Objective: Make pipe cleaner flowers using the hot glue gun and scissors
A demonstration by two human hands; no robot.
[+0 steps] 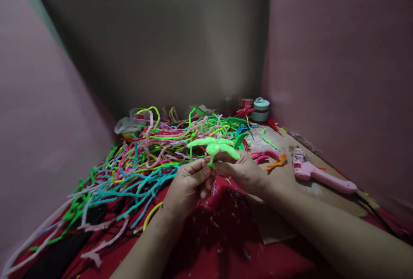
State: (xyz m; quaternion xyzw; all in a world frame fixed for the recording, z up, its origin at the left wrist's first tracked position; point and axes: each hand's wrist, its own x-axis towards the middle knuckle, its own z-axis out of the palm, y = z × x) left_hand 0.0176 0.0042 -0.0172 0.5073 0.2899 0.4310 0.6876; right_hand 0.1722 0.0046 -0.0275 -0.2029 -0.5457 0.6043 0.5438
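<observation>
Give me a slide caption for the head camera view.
Left hand and right hand pinch a light green pipe-cleaner shape before a multicoloured pipe-cleaner pile.

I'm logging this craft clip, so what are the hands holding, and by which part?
Both hands, left hand and right hand, hold a light green pipe-cleaner shape, grip at its lower stem, below its spread arms.

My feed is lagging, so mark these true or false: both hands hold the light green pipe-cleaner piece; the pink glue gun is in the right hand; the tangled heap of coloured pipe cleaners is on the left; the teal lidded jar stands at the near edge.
1. Left hand and right hand both hold the light green pipe-cleaner piece: true.
2. Right hand holds the pink glue gun: false; it lies on the brown board.
3. Tangled heap of coloured pipe cleaners on the left: true.
4. Teal lidded jar near edge: false; far corner.
</observation>
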